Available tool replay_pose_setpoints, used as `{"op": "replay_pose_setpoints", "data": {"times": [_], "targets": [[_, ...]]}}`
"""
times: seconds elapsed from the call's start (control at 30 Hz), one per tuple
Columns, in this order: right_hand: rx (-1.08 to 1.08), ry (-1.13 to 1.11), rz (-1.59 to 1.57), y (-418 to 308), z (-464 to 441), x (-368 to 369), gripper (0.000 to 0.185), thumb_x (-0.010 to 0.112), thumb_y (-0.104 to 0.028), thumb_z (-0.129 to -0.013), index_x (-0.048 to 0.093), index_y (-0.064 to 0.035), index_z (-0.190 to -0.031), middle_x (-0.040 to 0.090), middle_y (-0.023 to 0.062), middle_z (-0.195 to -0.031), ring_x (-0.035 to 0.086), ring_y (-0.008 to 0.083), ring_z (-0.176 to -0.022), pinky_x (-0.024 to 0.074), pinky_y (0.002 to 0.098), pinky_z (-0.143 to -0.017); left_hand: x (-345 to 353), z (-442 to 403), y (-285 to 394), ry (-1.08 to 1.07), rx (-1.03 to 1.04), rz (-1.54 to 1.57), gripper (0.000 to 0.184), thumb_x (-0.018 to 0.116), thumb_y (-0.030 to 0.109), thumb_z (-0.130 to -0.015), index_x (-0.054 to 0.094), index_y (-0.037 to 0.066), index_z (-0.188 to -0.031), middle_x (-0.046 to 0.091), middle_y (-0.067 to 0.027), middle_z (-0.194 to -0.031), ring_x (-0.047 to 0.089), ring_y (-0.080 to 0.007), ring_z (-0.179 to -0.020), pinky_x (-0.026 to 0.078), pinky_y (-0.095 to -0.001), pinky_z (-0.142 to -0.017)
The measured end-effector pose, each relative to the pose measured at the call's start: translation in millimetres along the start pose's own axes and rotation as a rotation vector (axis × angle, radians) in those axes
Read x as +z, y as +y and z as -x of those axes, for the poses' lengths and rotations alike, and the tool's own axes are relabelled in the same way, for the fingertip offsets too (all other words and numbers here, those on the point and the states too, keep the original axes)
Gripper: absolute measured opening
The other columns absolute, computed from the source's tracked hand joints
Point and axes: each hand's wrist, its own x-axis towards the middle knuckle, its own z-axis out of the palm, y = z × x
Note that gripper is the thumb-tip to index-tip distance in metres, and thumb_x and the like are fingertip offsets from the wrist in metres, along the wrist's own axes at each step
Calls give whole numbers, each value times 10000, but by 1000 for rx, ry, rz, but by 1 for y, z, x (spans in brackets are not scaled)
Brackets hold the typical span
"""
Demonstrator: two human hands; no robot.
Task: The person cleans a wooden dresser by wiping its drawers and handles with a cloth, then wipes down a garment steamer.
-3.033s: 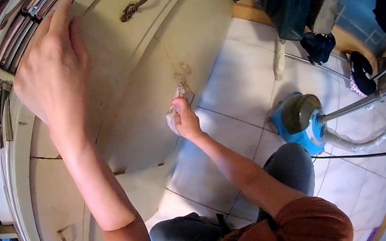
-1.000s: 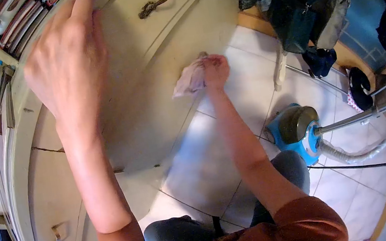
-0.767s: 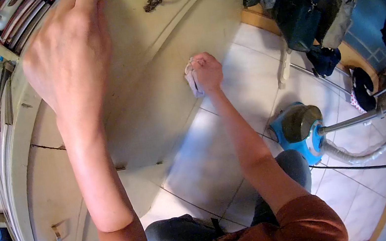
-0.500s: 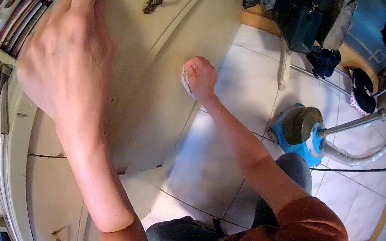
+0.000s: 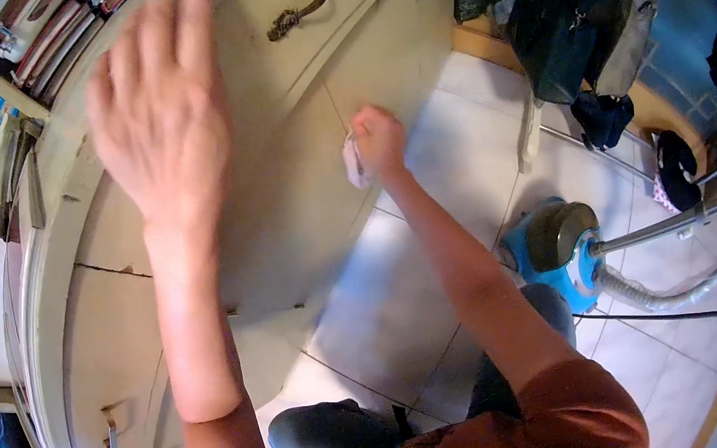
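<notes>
My left hand (image 5: 161, 114) is stretched out in front of the cream cabinet (image 5: 273, 181), near its upper edge. Its fingers are extended, slightly blurred, with nothing seen in them; whether they touch the cabinet I cannot tell. My right hand (image 5: 381, 135) is closed around a crumpled whitish cloth (image 5: 354, 165), which hangs out on its left side close to the lower cabinet front. Above and left of that hand, a dark ornate metal handle (image 5: 303, 8) is fixed to the cabinet.
A blue vacuum cleaner (image 5: 556, 241) with a grey hose stands on the tiled floor (image 5: 390, 312) at right, its black cable running past. Dark bags (image 5: 553, 37) and clothes hang at upper right. Books (image 5: 60, 55) line the shelf at upper left.
My left hand has shifted right and its fingers have straightened out. My right hand stays near the same spot with the cloth, more of which now shows. The view has shifted slightly.
</notes>
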Motion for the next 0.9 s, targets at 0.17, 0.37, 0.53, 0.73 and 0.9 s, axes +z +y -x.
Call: {"op": "replay_pose_setpoints", "data": {"times": [0.17, 0.37, 0.53, 0.73, 0.9], "targets": [[95, -103, 200, -5, -5, 4, 67, 690, -107, -750, 624, -95, -761, 649, 137, -791, 628, 359, -765, 484, 454, -679, 11, 72, 35, -240, 211, 537, 712, 568, -17, -740, 484, 181, -1419, 328, -23, -1558, 226, -296, -1465, 161, -549, -1184], [7, -48, 69, 28, -1, 4, 35, 675, -90, -740, 640, -91, -742, 663, 134, -788, 637, 359, -746, 482, 463, -644, -2, 193, 74, -613, 77, 880, 579, 620, -42, -711, 615, 95, -1273, 376, -97, -1524, 242, -331, -1455, 170, -576, -1173], [652, 86, 130, 131, 26, -1, 62, 712, -84, -790, 664, -54, -812, 694, 76, -792, 662, 207, -769, 525, 338, -691, -14, 219, 75, -732, 58, 825, 590, 648, -10, -758, 557, 79, -1334, 295, -115, -1563, 221, -331, -1461, 169, -548, -1181], [340, -29, -601, 65, 0, -1, 138, 726, 6, -752, 645, -68, -835, 656, 27, -796, 609, 133, -716, 510, 281, -687, 19, 249, 60, -798, 190, 423, 794, 618, 7, -763, 324, 83, -1497, 185, -121, -1604, 182, -304, -1477, 167, -464, -1196], [325, -107, -292, 105, 33, 23, 100, 716, -13, -764, 645, -76, -795, 639, 17, -760, 600, 132, -710, 495, 287, -675, 23, 249, 64, -834, 183, 403, 811, 601, 53, -781, 297, 166, -1524, 165, -141, -1606, 208, -297, -1470, 213, -466, -1169]]}}
